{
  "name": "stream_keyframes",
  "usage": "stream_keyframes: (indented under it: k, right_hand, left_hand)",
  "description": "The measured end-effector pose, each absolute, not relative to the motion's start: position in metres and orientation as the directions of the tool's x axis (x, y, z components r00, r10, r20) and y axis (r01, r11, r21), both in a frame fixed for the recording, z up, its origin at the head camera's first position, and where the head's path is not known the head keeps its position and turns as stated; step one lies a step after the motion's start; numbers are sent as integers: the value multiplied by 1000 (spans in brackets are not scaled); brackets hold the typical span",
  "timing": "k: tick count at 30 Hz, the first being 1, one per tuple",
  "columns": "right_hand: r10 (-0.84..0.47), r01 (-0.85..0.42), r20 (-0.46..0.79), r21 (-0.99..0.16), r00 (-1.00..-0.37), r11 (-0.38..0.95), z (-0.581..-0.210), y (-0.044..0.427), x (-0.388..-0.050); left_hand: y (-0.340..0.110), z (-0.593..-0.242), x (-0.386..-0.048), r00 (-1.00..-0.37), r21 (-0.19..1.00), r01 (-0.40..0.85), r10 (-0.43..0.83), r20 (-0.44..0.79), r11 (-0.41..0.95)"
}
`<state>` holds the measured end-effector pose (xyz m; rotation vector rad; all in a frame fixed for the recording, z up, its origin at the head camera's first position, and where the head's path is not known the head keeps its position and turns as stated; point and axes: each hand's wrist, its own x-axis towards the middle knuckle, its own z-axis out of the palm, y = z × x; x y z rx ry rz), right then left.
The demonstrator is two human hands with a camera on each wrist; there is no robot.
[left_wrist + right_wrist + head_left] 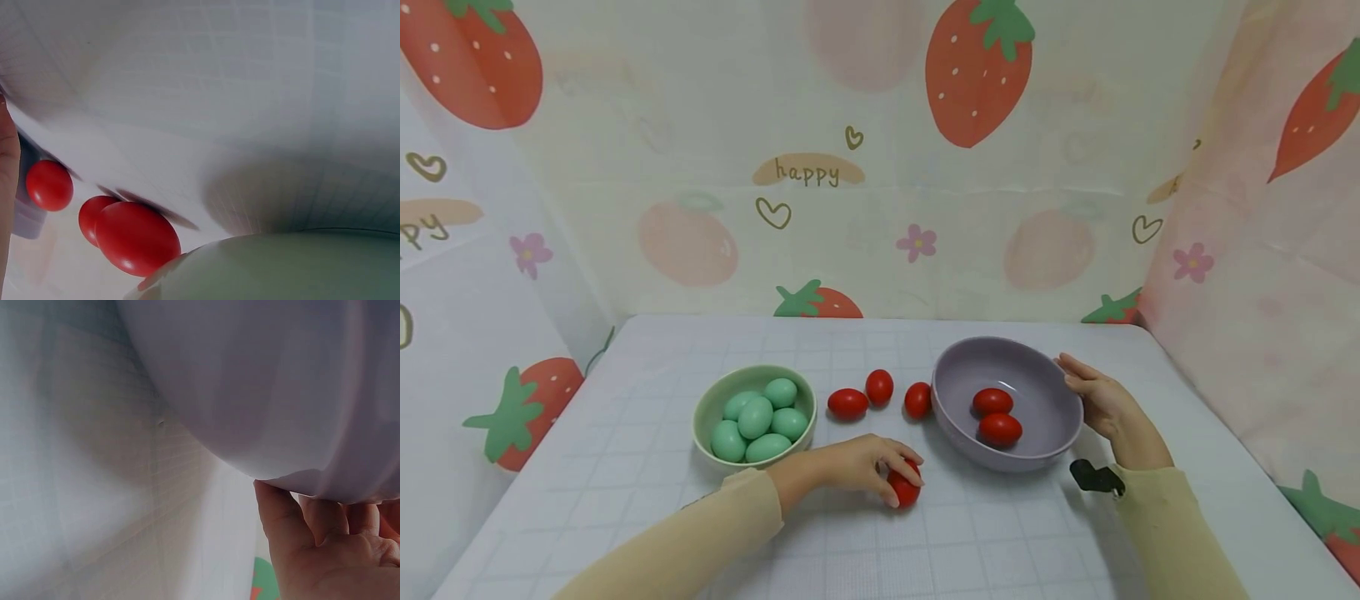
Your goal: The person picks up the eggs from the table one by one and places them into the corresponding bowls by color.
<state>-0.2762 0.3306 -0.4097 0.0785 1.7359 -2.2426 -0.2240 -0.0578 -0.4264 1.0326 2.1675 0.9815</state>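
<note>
My left hand point(857, 467) holds a red egg point(907, 490) between thumb and fingers at the table's front middle. Over at the right, my right hand point(1112, 410) grips the side of a purple bowl point(1045, 392), its fingertips at the rim; in the right wrist view the fingers point(281, 519) touch the bowl's outer wall point(250, 394). Two red eggs point(1000, 430) lie inside that bowl. Left of it, several red eggs point(847, 404) lie loose on the table, one point(917, 401) close against the bowl.
A light green bowl point(702, 433) with several mint-green eggs point(755, 417) stands to the left, behind my left forearm. The table point(880, 558) has a pale checked cloth. Curtains printed with strawberries point(981, 75) hang behind and at both sides.
</note>
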Motion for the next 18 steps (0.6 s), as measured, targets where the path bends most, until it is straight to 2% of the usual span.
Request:
stream_keyframes:
  k: [10, 18]
  right_hand:
    - [-190, 268, -229, -940, -955, -212, -410, 331, -276]
    - [-198, 282, -239, -930, -951, -236, -408, 329, -275]
  left_hand:
    - [-57, -424, -229, -589, 762, 464, 800, -115, 451]
    - [-55, -414, -232, -637, 780, 420, 763, -110, 463]
